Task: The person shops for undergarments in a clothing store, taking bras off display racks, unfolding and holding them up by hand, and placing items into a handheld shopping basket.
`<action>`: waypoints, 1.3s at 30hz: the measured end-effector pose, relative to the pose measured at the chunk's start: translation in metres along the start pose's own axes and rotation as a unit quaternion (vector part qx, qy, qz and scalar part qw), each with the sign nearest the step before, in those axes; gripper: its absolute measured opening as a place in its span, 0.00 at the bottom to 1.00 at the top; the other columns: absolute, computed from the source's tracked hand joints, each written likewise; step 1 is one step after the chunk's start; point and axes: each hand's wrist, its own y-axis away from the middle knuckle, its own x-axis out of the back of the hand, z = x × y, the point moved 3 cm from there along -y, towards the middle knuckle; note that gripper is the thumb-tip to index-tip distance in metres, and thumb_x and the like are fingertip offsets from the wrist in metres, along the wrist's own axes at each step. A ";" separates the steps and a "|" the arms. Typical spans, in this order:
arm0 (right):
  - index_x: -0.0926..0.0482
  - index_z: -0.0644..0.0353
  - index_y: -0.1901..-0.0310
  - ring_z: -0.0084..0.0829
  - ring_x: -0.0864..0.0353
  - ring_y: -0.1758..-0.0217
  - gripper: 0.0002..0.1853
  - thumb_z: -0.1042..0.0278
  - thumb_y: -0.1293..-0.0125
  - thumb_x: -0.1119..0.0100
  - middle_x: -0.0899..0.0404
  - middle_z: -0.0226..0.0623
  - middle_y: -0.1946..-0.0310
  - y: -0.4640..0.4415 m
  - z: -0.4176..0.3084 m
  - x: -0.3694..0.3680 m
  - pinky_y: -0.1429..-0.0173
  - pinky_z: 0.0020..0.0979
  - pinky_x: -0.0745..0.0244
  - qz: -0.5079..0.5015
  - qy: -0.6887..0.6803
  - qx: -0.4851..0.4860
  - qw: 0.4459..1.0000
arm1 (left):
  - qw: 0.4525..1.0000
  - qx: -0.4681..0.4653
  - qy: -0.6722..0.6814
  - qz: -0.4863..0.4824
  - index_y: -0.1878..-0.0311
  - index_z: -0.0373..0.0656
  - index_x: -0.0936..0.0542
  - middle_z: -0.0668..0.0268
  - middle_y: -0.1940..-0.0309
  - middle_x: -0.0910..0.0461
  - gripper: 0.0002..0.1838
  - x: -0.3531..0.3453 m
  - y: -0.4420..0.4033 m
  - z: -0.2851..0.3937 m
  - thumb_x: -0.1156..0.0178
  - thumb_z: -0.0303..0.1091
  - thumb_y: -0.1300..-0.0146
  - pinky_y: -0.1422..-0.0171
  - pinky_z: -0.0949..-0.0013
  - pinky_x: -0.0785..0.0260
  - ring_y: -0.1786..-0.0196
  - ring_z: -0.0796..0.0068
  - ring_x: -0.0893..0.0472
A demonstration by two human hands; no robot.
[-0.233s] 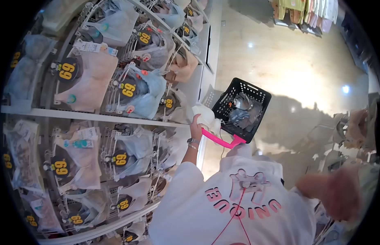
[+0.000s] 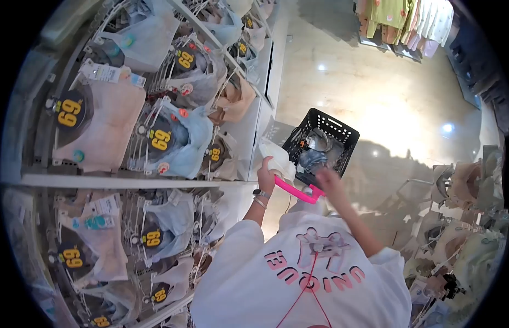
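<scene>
My left hand (image 2: 265, 176) has its fingers closed around a cream-white bra (image 2: 279, 163), which hangs beside the basket. The end of a pink handle (image 2: 292, 189) meets that hand; whether the fingers also grip it, I cannot tell. My right hand (image 2: 329, 180) is smeared by motion over the near edge of the black perforated basket (image 2: 347, 133), its fingers unclear. Inside the basket lie grey and bluish bras (image 2: 313, 160), partly hidden by the hand.
Racks of hanging bras (image 2: 178, 136) with round "69" tags fill the left side, divided by a white shelf edge (image 2: 128, 181). More bras (image 2: 457, 235) hang at the right. Pale floor (image 2: 314, 82) extends ahead towards a rack of clothes (image 2: 405, 22).
My right hand has swung from the far lower right to the basket's near edge. My left hand still holds the cream-white bra. The view has shifted slightly.
</scene>
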 end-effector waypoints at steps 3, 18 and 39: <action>0.23 0.63 0.63 0.48 0.22 0.63 0.12 0.61 0.36 0.45 0.22 0.48 0.67 -0.011 0.049 -0.056 0.58 0.43 0.27 -0.059 0.199 0.018 0.978 | 1.000 -0.012 0.000 0.004 0.46 0.48 0.27 0.47 0.75 0.23 0.26 -0.021 -0.027 0.009 0.55 0.17 0.50 0.67 0.50 0.35 0.71 0.46 0.23; 0.24 0.55 0.84 0.42 0.26 0.86 0.16 0.59 0.40 0.43 0.26 0.41 0.87 -0.144 0.085 0.021 0.80 0.42 0.32 0.096 0.456 0.143 0.873 | 0.998 -0.025 -0.012 -0.064 0.45 0.52 0.28 0.53 0.74 0.21 0.26 -0.128 -0.135 0.050 0.42 0.29 0.52 0.64 0.48 0.32 0.68 0.48 0.21; 0.21 0.58 0.83 0.46 0.21 0.83 0.26 0.54 0.31 0.59 0.23 0.46 0.85 -0.443 0.083 0.168 0.76 0.44 0.24 -0.085 0.465 0.165 0.866 | 0.994 0.025 -0.066 0.078 0.53 0.52 0.25 0.49 0.75 0.22 0.20 -0.273 -0.355 0.140 0.52 0.22 0.49 0.62 0.48 0.32 0.67 0.44 0.22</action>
